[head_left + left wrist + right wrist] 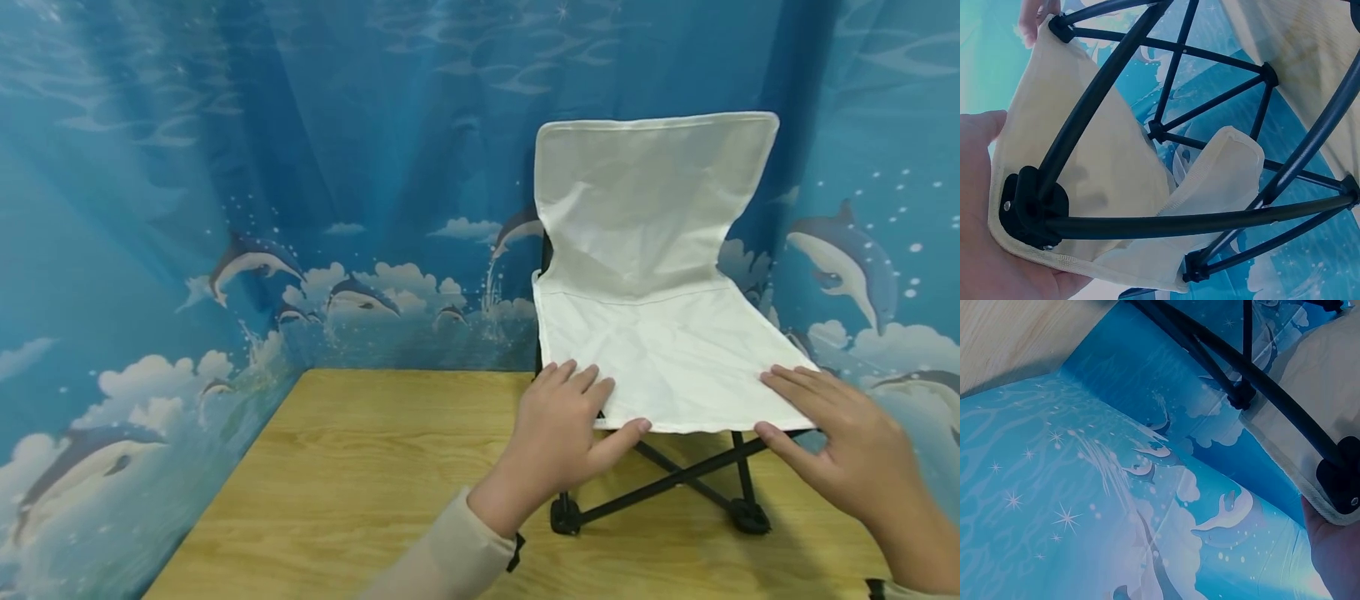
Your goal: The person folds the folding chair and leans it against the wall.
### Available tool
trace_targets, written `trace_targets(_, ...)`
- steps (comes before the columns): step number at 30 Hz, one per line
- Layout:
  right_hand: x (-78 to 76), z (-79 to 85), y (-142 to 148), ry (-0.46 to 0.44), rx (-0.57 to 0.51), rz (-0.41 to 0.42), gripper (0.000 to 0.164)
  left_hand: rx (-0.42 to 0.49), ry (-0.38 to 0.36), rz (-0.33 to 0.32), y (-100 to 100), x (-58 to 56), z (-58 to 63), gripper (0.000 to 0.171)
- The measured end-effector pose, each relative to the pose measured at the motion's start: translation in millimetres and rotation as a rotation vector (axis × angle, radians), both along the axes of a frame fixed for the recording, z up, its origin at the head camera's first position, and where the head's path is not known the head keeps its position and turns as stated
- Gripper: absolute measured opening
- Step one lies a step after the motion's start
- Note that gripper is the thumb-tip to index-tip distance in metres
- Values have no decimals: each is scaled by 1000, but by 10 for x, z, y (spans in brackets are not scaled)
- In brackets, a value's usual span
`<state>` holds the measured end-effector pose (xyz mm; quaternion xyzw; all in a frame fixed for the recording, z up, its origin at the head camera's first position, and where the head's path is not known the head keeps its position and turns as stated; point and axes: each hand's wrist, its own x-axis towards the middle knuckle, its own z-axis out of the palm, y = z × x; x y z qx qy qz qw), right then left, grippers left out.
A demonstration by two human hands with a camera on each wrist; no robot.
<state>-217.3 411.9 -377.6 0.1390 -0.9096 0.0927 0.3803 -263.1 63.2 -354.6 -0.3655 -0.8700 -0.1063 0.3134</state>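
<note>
A folding chair with a white fabric seat [667,354] and a black tube frame [678,477] stands unfolded on the wooden surface. On the seat's front left corner rests my left hand [562,425], fingers spread over the fabric and thumb along the front edge. My right hand [847,433] lies over the front right corner, its thumb near the front edge. From below, the left wrist view shows a black corner joint [1032,206] against the fabric, with the left hand behind it. Another corner joint [1340,475] appears in the right wrist view, beside part of the right hand.
The chair stands towards the right of the wood-grain surface [360,467]. A blue curtain-like backdrop [405,183] printed with dolphins and clouds surrounds it at the back and sides. The chair's white backrest [652,192] rises close to the backdrop.
</note>
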Motion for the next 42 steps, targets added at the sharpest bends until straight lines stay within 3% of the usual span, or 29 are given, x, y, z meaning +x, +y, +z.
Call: trace_targets(42, -26, -40, -14, 25, 8, -1, 66, 6, -1, 36, -17, 26, -32, 67)
